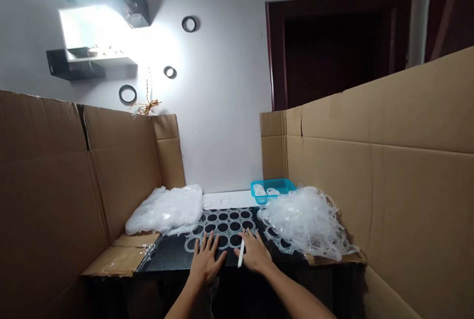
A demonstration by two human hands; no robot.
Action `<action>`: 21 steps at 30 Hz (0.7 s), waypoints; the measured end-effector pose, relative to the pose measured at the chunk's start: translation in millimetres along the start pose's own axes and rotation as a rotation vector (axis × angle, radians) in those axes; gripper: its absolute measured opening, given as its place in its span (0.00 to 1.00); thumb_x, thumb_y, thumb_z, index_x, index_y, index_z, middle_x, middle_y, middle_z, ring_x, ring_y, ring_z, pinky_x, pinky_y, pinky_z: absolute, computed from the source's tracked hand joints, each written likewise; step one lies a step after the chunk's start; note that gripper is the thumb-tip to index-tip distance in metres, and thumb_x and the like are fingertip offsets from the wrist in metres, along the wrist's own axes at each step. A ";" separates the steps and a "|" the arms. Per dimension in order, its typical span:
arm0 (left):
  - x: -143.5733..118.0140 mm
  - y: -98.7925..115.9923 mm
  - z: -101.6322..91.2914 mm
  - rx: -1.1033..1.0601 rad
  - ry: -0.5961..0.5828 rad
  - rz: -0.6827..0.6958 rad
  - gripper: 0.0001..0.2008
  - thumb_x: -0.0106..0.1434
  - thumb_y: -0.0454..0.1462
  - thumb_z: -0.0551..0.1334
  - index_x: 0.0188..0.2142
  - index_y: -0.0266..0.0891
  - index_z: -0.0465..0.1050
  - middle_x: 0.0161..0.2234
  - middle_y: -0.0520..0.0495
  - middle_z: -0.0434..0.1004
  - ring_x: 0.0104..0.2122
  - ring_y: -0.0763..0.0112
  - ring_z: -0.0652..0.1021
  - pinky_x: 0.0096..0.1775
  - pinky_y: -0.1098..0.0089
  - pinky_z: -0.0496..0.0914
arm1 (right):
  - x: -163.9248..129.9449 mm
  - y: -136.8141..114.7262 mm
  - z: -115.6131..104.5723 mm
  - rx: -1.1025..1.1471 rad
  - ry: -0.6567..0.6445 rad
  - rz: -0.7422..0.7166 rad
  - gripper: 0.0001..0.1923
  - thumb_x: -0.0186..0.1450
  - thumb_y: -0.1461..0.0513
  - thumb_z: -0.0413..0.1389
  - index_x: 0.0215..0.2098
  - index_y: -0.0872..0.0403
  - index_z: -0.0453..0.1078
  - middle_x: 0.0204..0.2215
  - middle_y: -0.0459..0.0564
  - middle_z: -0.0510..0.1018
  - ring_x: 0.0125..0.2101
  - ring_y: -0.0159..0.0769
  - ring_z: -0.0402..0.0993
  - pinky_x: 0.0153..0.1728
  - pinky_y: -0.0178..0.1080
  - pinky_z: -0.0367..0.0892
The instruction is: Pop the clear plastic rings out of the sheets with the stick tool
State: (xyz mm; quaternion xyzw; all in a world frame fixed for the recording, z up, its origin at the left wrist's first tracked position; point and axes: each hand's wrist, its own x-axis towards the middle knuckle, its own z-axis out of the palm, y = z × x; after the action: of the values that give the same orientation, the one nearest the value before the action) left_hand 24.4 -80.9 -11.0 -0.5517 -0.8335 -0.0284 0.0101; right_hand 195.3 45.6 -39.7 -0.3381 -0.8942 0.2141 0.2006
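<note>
A translucent sheet of joined plastic rings [225,222] lies flat on a black table [174,255] in front of me. My left hand [206,259] rests palm down on the sheet's near edge, fingers spread. My right hand [255,252] lies beside it on the sheet and holds a thin white stick-like tool [241,253] that points toward me. A loose heap of clear plastic rings [309,222] sits just right of the right hand.
A clear plastic bag [166,209] of pale parts lies at the left. A small blue basket [272,189] stands at the back. Tall cardboard walls [388,171] close in both sides, and a white wall stands behind.
</note>
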 end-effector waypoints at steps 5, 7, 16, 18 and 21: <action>-2.9 6.6 2.1 -0.011 -0.077 -0.107 0.45 0.67 0.62 0.44 0.76 0.44 0.47 0.77 0.45 0.41 0.75 0.44 0.45 0.71 0.40 0.45 | 1.7 -1.3 0.5 -0.005 0.000 -0.031 0.37 0.67 0.49 0.53 0.71 0.54 0.64 0.73 0.57 0.60 0.76 0.49 0.45 0.76 0.56 0.36; -2.2 8.0 1.2 -0.013 -0.106 -0.130 0.47 0.66 0.64 0.44 0.76 0.43 0.46 0.77 0.43 0.40 0.75 0.41 0.45 0.70 0.38 0.45 | 0.4 -2.6 -2.2 -0.016 -0.005 -0.045 0.38 0.67 0.49 0.54 0.71 0.54 0.63 0.73 0.58 0.61 0.76 0.49 0.45 0.76 0.55 0.36; -6.3 3.5 -5.6 -0.022 -0.185 0.014 0.46 0.56 0.71 0.54 0.71 0.65 0.58 0.78 0.53 0.41 0.75 0.37 0.40 0.69 0.35 0.42 | -11.4 -7.7 -20.0 -0.046 -0.057 -0.072 0.36 0.70 0.48 0.54 0.72 0.55 0.61 0.74 0.58 0.59 0.76 0.47 0.43 0.75 0.54 0.35; -7.0 4.1 -5.6 -0.022 -0.187 0.018 0.52 0.54 0.72 0.55 0.74 0.60 0.53 0.78 0.48 0.38 0.75 0.35 0.40 0.69 0.34 0.42 | -12.3 -6.9 -20.9 -0.053 -0.061 -0.069 0.35 0.71 0.48 0.54 0.72 0.54 0.61 0.74 0.58 0.58 0.76 0.46 0.42 0.75 0.54 0.35; -7.7 7.2 -6.4 -0.013 -0.184 -0.010 0.61 0.54 0.73 0.54 0.77 0.48 0.41 0.78 0.39 0.34 0.75 0.33 0.39 0.69 0.35 0.42 | -12.6 -5.2 -20.7 -0.055 -0.074 -0.076 0.36 0.71 0.48 0.54 0.72 0.55 0.61 0.74 0.59 0.57 0.76 0.48 0.42 0.74 0.55 0.34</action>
State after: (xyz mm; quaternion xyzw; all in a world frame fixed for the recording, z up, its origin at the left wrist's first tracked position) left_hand 34.0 -85.6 -4.7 -0.5478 -0.8335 0.0169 -0.0705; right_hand 211.7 38.5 -22.5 -0.3014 -0.9186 0.1941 0.1662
